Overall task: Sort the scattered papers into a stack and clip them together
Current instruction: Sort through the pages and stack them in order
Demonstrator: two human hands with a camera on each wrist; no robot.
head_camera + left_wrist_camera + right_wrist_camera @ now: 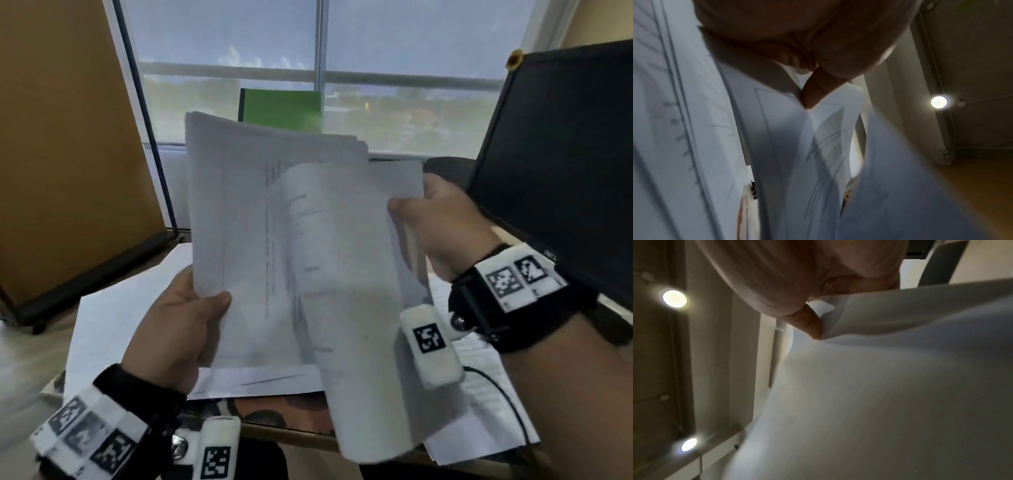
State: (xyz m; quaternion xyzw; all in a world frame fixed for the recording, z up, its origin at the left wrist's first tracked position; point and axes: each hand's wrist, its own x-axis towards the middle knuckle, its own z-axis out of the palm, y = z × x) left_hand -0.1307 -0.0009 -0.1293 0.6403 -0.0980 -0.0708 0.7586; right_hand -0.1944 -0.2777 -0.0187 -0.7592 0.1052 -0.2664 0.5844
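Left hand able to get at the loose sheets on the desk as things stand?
Probably not. The left hand grips the raised paper stack by its lower corner, so it isn't free. The loose sheets lie just below it, nothing between, once the stack is put down.

Monitor [561, 164] crowds just right of right-hand fingers [407, 205]; green folder [281, 109] stands beyond fingertips; loose sheets [116, 318] lie under left-hand fingers [219, 301].

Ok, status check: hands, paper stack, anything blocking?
Left hand grips paper stack at lower left corner. Right hand pinches a curled sheet off its right side. More loose papers on desk. No clip visible; nothing blocking.
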